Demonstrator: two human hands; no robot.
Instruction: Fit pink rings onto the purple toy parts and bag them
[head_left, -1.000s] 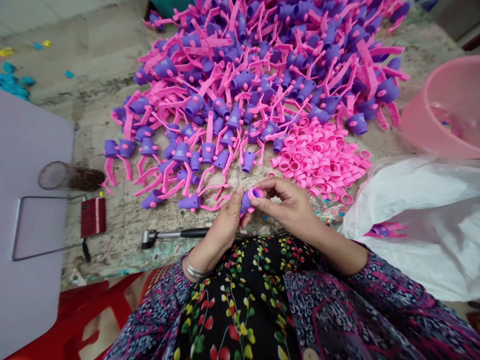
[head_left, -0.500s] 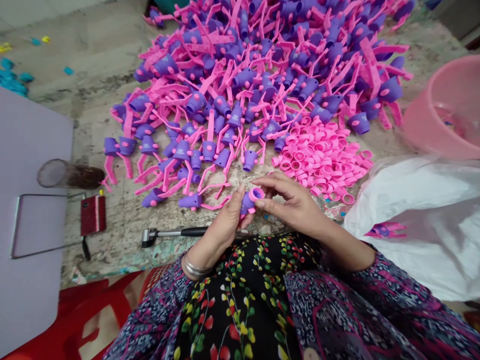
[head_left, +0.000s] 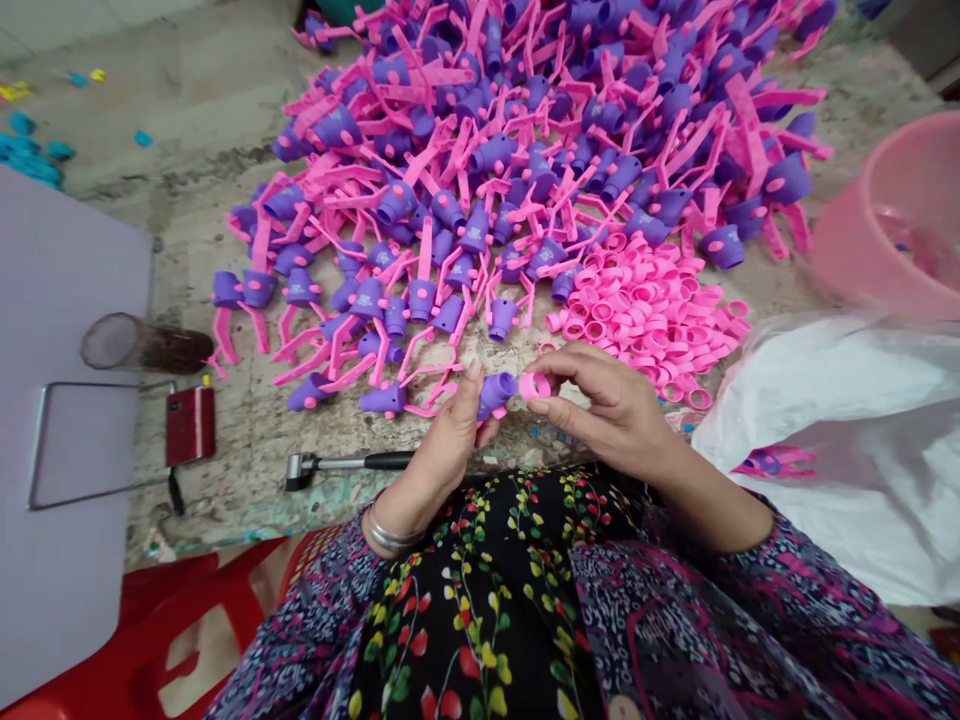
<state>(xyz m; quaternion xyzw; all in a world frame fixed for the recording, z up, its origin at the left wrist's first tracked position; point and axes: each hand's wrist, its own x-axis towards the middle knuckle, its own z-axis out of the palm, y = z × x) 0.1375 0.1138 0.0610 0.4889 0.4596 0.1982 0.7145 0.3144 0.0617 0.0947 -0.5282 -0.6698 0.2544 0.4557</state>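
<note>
Left hand (head_left: 444, 450) gripping purple plastic cup (head_left: 496, 393); right hand (head_left: 607, 405) pinching pink plastic ring (head_left: 534, 386) just beside cup's open end.

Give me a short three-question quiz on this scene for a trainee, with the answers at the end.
1. Which one holds the pink ring: the left hand or the right hand?
2. True or false: the loose pink rings lie inside the pink basin.
3. What colour is the moulded plastic piece in the left hand?

Key: 1. The right hand. 2. False. 3. Purple.
</note>
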